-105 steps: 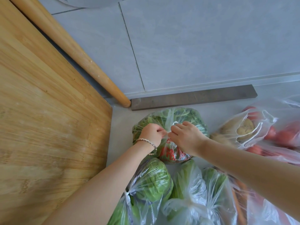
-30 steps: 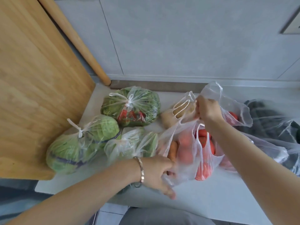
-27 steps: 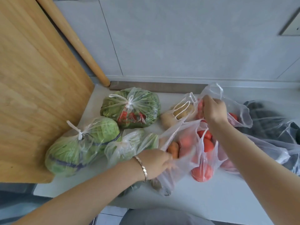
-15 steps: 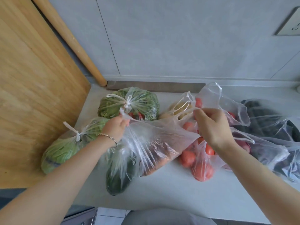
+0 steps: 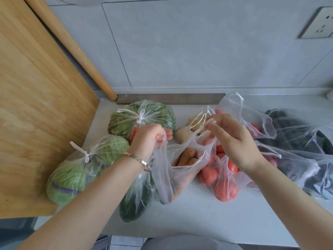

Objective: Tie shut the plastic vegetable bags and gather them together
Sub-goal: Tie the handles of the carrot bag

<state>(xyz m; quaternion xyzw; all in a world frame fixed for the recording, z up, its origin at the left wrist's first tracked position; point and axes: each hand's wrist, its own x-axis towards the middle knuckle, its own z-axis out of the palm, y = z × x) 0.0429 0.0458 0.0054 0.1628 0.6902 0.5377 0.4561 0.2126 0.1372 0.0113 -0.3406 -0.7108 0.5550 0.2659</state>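
Note:
My left hand [image 5: 150,139] and my right hand [image 5: 232,141] each grip one handle of a clear carrot bag [image 5: 178,170], holding its mouth open above the counter. Orange carrots show inside. Behind my left hand sits a knotted bag of leafy greens [image 5: 144,114]. A knotted cabbage bag [image 5: 81,165] lies at the left. A bag with a dark green vegetable [image 5: 137,199] lies under my left wrist. An untied tomato bag [image 5: 221,179] rests below my right hand, and an untied bag of potatoes [image 5: 191,129] lies behind the carrot bag.
A wooden cutting board [image 5: 36,105] and a rolling pin [image 5: 72,49] lean at the left. Open bags of dark vegetables [image 5: 306,150] lie at the right. A grey wall with a socket [image 5: 317,22] stands behind the pale counter [image 5: 207,219].
My hands left the knotted greens bag and took up the carrot bag. In the last half second they drew closer together and lifted its handles.

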